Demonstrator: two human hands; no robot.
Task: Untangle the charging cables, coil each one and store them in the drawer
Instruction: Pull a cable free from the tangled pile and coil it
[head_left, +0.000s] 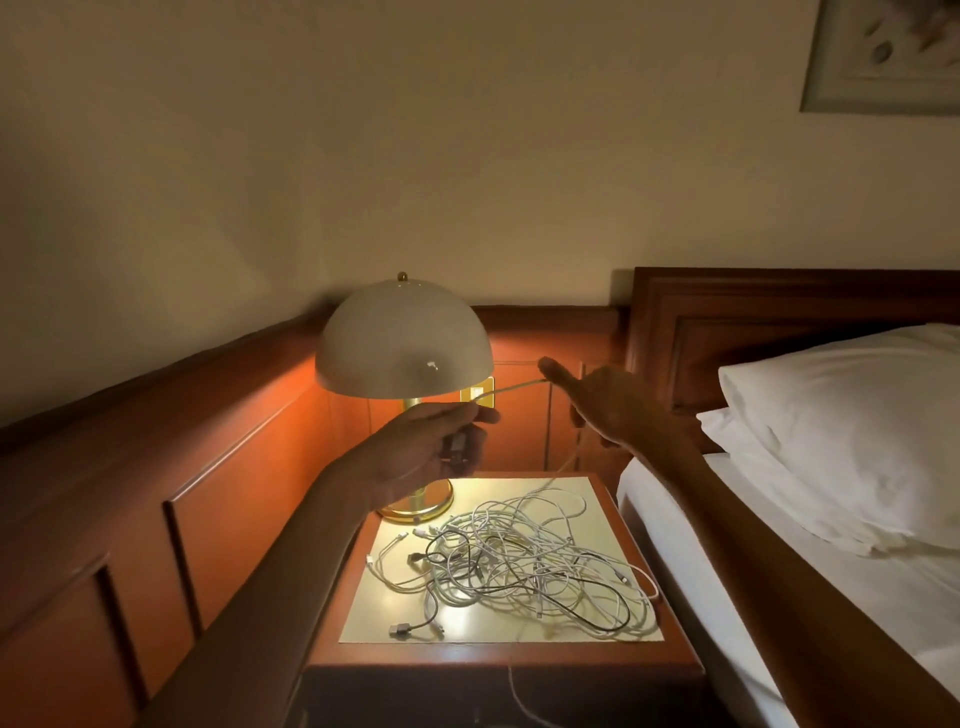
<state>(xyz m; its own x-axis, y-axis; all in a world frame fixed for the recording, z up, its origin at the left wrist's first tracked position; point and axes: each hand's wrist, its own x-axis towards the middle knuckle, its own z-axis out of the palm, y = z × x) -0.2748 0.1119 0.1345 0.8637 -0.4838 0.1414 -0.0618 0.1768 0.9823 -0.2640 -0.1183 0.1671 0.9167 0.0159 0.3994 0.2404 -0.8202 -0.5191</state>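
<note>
Above the nightstand's (493, 656) back edge, the left hand (426, 447) grips the plug end of a white cable (514, 387), taut across to the right hand (618, 410) (its grip hidden, can't tell). The tangle (519, 561) sprawls mid-top. Draw slowly, so the loops slip rather than cinch.

Two bare forearms logged. The left forearm (270, 587) entered from 7 o'clock, the right forearm (769, 545) from 4 o'clock. The left hand (415, 452) and right hand (618, 410) were bare too, dimly and warmly lit.
</note>
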